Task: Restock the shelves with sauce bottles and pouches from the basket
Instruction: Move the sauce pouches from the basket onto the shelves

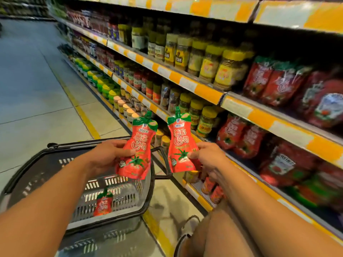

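Three red tomato-sauce pouches are visible off the shelves. The left hand [105,156] pinches the left pouch [138,145] by its side; the right hand [207,156] pinches the right pouch [181,143]. Both are upright, apart, above the basket rim. The third pouch [103,204] lies inside the grey basket [130,217]. Stocked shelves [209,91] run along the right; tiled aisle floor [33,86] lies open to the left.
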The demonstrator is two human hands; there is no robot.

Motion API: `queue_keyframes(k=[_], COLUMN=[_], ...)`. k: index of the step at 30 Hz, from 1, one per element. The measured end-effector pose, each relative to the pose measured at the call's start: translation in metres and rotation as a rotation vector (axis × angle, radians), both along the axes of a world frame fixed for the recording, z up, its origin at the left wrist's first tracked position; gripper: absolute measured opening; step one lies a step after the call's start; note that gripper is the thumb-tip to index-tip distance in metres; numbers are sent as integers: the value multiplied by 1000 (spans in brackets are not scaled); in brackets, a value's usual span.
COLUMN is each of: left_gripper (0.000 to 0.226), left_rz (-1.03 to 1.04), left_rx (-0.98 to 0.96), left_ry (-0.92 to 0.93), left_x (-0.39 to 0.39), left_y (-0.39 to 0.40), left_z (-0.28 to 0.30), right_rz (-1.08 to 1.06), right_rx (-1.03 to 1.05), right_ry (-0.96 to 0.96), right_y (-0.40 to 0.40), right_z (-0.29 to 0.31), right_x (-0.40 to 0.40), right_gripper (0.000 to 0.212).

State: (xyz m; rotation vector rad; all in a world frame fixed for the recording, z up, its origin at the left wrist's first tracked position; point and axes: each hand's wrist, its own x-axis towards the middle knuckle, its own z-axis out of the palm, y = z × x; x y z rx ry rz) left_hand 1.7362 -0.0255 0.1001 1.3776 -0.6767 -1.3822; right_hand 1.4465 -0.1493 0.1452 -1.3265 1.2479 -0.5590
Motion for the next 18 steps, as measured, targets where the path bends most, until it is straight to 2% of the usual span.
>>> queue_keyframes(k=[2, 7, 18], left_gripper=[40, 48, 29], left_rz=[-37, -150, -246], left_rx=[-38, -79, -56], left_ry=[-37, -167, -354], left_x=[-23, -76, -156], left_y=[-15, -52, -122], left_z=[8, 20, 10], right_rz=[-55, -147, -353], right_rx=[-15, -13, 2], right_ry=[-9, -28, -9], right_y=[-6, -16, -57], right_z=[3, 2, -21], right_x=[-24, -75, -137], right_gripper=[27, 28, 27])
